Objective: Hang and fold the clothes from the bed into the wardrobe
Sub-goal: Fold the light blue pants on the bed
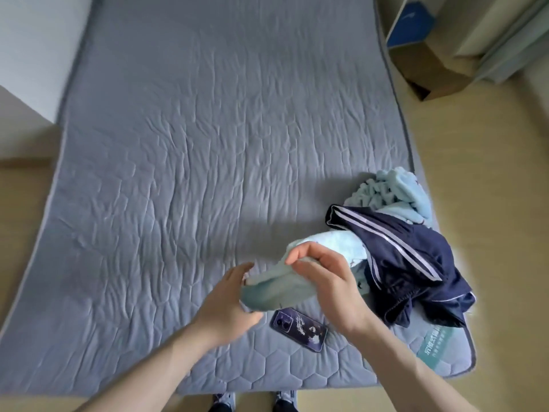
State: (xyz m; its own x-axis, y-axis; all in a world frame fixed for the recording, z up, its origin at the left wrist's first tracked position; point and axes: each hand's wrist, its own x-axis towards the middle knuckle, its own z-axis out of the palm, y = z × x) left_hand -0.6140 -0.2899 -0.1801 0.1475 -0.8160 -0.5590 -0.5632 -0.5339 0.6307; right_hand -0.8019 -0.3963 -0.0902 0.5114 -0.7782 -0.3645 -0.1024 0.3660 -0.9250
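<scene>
Both hands, left [230, 295] and right [322, 279], grip the light-blue garment [276, 288] above the bed [208, 144].

- Two bare forearms enter from the bottom of the frame, with no sleeve visible on either as far as the frame edge.
- The left hand [225, 301], lower centre, wears no glove, ring, watch or band that shows.
- The right hand [323, 281], just right of centre, is likewise bare at fingers and wrist.
- At the bottom edge, centre, the toes of two shoes [255, 401] show: dark, with lighter grey-blue patches on top; finer detail is too small to tell.
</scene>
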